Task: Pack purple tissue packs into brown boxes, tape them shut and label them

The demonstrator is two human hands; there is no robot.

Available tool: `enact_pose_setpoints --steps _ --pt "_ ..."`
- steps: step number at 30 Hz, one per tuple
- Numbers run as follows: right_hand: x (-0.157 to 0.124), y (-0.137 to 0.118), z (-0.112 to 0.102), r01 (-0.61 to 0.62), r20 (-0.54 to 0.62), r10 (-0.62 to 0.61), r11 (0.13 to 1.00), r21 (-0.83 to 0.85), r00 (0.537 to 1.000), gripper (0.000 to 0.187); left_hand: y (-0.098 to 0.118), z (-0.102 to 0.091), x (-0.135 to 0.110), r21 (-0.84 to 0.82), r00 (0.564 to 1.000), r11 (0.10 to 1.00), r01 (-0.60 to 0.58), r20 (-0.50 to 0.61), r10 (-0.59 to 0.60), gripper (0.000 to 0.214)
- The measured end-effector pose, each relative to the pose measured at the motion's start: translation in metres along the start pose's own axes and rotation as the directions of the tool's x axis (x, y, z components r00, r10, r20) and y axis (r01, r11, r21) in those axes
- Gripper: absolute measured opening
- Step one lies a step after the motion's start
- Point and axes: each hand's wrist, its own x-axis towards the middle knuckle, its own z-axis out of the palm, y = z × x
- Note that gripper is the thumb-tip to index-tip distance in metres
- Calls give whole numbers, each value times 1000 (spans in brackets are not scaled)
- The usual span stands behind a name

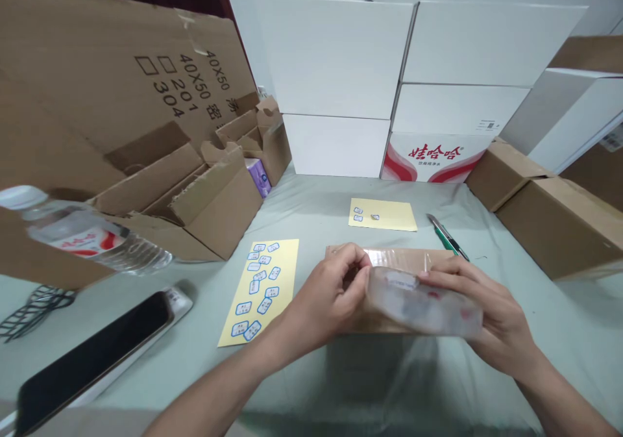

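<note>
My right hand grips a wide roll of clear packing tape, fingers over its top and the palm at its right end. The roll is slightly blurred, with a pale label and reddish marks showing. At its left end my left hand is closed, thumb and forefinger pinched against the tape; whether a loose end is between them is hard to see. Beneath and behind the roll lies a brown cardboard box with shiny tape across its top. My hands and the roll cover much of this box.
Left are a yellow sheet with stickers, a phone, a water bottle and open cartons. Beyond the box lie another yellow sheet and a green utility knife. White boxes stand behind; brown boxes stand right.
</note>
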Motion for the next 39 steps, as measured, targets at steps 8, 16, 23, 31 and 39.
enact_pose_setpoints --steps 8,16,23,31,39 --pt "-22 4 -11 -135 -82 131 990 -42 988 11 -7 3 0 153 995 988 9 -99 7 12" --pt "-20 11 -23 -231 16 231 970 75 973 10 -11 11 4 327 994 945 -26 -94 60 15" --pt "-7 18 -42 -187 -38 185 981 -56 982 11 -19 26 -3 499 957 864 -64 -214 194 20" --pt "5 7 -36 -32 72 50 973 -231 996 16 -13 27 -2 632 970 775 7 -192 148 19" --pt "6 7 -32 -6 69 24 970 -243 997 24 -10 22 5 663 985 748 24 -143 95 19"
